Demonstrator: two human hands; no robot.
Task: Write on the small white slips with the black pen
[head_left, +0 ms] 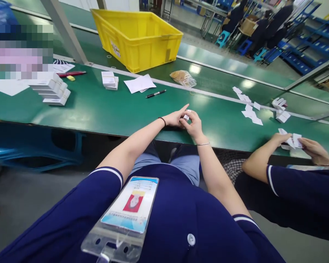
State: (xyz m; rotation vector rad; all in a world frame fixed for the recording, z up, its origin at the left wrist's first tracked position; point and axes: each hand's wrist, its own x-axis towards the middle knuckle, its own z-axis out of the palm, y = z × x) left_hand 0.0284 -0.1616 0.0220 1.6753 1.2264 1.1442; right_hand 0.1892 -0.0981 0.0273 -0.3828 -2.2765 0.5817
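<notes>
My two hands meet at the near edge of the green belt (120,109). Between them is a small white box (186,117). My left hand (175,117) grips its left side, with the forefinger stretched out above it. My right hand (193,126) is curled round the box from the right and below. A black bracelet is on my left wrist, a thin silver one on my right.
A stack of white boxes (53,91) lies at the far left, a smaller pile (110,80) further back, with papers (139,84), a black pen (155,94), a bag (183,78) and a yellow crate (137,36). At right, a co-worker's hands (304,144) hold white cards; loose cards (250,109) lie nearby.
</notes>
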